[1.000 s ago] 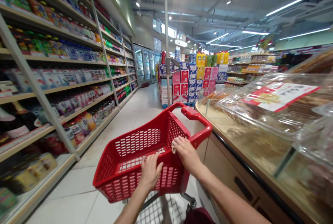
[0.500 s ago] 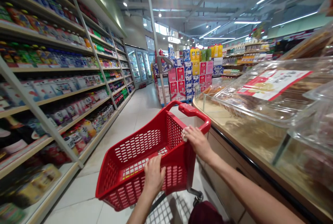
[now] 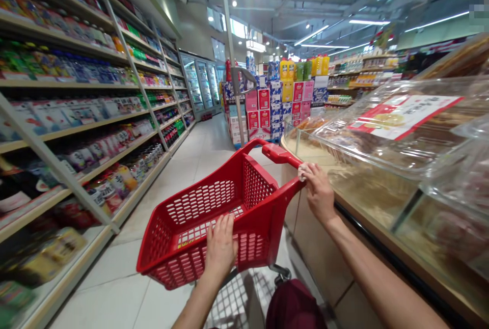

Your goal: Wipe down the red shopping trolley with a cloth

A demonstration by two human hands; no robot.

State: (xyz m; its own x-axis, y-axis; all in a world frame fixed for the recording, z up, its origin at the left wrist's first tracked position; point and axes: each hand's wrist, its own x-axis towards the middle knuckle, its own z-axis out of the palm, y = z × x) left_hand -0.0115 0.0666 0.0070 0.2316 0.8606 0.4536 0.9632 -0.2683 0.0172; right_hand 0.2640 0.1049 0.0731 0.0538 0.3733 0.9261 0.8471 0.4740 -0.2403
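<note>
A red plastic shopping cart (image 3: 153,222) with perforated basket walls stands crosswise in front of me. Over its near side rim my left hand (image 3: 221,247) is hooked, fingers curled inside the basket and thumb outside. My right hand (image 3: 318,191) lies at the near corner of the cart's red handle (image 3: 280,155). Under those fingers is a crumpled white tissue (image 3: 303,172), pinched against the handle. A small yellow patch shows on the basket floor, partly covered by my left hand.
Shelves of drinks (image 3: 84,115) line the left side. At right, a display counter (image 3: 305,227) carries clear plastic food packages (image 3: 367,135) close to the cart. Ahead stand stacked boxes (image 3: 260,115), a thin pole (image 3: 233,49) and glass-door fridges (image 3: 202,82).
My right hand has moved from the basket's rear rim, up and to the right, onto the handle corner with the tissue. My left hand stays on the side rim.
</note>
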